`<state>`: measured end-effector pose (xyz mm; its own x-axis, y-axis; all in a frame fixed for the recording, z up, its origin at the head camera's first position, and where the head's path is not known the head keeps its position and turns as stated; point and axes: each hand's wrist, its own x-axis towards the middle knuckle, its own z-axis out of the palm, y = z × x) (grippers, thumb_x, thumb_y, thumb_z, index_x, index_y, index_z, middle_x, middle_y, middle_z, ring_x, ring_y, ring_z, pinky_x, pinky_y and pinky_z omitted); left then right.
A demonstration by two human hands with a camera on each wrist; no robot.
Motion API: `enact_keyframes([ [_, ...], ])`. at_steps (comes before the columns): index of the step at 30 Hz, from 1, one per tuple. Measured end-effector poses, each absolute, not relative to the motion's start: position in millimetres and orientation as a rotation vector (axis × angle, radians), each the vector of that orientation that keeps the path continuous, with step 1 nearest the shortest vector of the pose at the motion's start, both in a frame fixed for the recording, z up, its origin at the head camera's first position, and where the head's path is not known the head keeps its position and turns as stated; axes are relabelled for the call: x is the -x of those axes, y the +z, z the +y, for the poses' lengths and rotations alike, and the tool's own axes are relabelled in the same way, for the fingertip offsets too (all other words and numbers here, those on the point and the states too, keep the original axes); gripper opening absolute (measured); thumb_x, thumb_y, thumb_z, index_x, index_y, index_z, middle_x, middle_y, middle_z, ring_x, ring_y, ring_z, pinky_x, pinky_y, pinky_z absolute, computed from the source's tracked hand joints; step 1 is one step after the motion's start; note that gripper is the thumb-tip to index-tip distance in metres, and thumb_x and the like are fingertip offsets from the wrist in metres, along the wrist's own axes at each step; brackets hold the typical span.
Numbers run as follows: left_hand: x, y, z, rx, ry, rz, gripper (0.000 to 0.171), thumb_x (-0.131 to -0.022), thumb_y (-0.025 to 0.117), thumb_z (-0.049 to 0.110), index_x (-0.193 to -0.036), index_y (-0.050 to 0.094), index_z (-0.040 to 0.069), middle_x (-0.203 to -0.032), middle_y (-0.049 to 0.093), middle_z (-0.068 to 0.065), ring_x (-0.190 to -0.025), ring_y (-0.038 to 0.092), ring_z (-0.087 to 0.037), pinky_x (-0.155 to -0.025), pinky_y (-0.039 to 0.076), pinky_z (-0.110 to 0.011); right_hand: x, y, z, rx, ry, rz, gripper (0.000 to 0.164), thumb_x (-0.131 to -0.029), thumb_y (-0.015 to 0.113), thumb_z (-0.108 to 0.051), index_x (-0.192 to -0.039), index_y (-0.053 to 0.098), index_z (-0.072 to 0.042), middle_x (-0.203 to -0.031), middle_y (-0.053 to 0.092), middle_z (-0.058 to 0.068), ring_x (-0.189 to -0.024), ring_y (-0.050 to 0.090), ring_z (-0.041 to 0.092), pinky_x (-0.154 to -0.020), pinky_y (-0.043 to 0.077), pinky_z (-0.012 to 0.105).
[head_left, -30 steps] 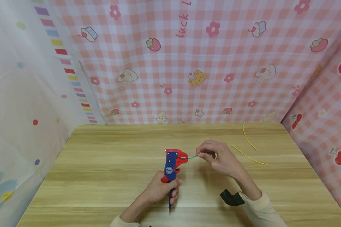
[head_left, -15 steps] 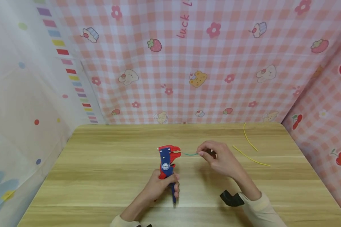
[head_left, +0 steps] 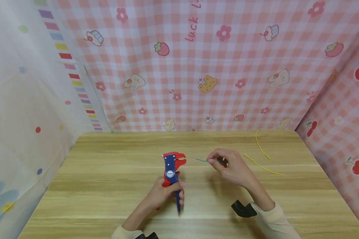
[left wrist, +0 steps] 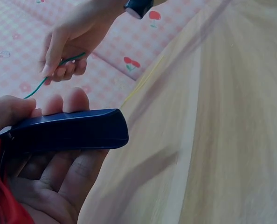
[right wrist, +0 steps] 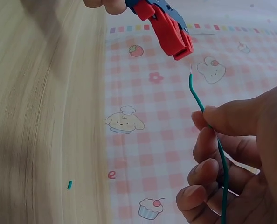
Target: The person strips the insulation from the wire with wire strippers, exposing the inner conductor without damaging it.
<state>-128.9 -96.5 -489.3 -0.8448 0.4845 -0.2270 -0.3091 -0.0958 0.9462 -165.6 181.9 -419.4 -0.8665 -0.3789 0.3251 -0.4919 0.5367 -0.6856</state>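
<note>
My left hand (head_left: pixel 163 195) grips a blue and red wire stripper (head_left: pixel 170 167), fingers curled round its handle. The tool stands with its red nose gaping toward the right. Between thumb and forefinger, my right hand (head_left: pixel 231 168) pinches a thin green wire (right wrist: pixel 197 98), whose tail runs back across the palm. A short length of bare metal (right wrist: pixel 191 70) shows at the wire's free end. That end points at the stripper's nose, with a gap between them in the head view.
Two yellow wires (head_left: pixel 263 166) lie on the wooden table (head_left: pixel 107 172) at the back right. A tiny green piece of insulation (right wrist: pixel 70 185) lies on the tabletop in the right wrist view. Checked cloth (head_left: pixel 179 66) hangs behind the table.
My left hand has drawn the stripper leftward, off the green wire, and its nose has opened. The wire's end is now free of the tool. My right hand has hardly moved.
</note>
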Motion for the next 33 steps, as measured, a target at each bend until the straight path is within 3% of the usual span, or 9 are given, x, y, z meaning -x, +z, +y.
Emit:
enact_keyframes([
  [8, 133.4, -491.4, -104.5, -0.195, 2.006, 1.643, 0.036, -0.100, 0.068, 0.025, -0.116, 0.050, -0.001, -0.078, 0.071, -0.005, -0.069, 0.073, -0.019, -0.076, 0.065, -0.038, 167.8, -425.5, 185.5, -0.699, 1.243, -2.651, 0.006, -0.096, 0.072, -0.012, -0.091, 0.073, -0.015, -0.077, 0.064, -0.009, -0.062, 0.051, 0.006, -0.056, 0.046, 0.021],
  [22, 136.1, -496.4, -113.3, -0.166, 1.984, 1.659, 0.032, -0.099, 0.068, 0.026, -0.113, 0.052, 0.001, -0.081, 0.072, -0.004, -0.072, 0.074, -0.020, -0.077, 0.065, -0.039, 171.2, -433.4, 193.5, -0.592, 1.201, -2.712, 0.010, -0.096, 0.072, -0.012, -0.089, 0.071, -0.020, -0.078, 0.065, -0.009, -0.068, 0.055, 0.005, -0.061, 0.050, 0.021],
  [29, 135.6, -500.4, -116.4, -0.184, 1.969, 1.657, 0.028, -0.102, 0.064, 0.017, -0.113, 0.053, -0.006, -0.080, 0.071, -0.004, -0.071, 0.073, -0.019, -0.078, 0.065, -0.039, 172.4, -440.2, 198.2, -0.612, 1.182, -2.687, 0.010, -0.094, 0.073, -0.010, -0.088, 0.071, -0.018, -0.077, 0.064, -0.009, -0.068, 0.053, 0.003, -0.060, 0.049, 0.021],
  [33, 134.9, -501.9, -116.9, -0.186, 1.962, 1.654, 0.022, -0.100, 0.066, 0.016, -0.108, 0.056, -0.002, -0.080, 0.071, -0.005, -0.071, 0.073, -0.019, -0.079, 0.065, -0.039, 171.8, -442.2, 202.3, -0.588, 1.188, -2.703, 0.009, -0.094, 0.073, -0.010, -0.089, 0.072, -0.016, -0.076, 0.062, -0.009, -0.068, 0.054, 0.004, -0.062, 0.050, 0.021],
])
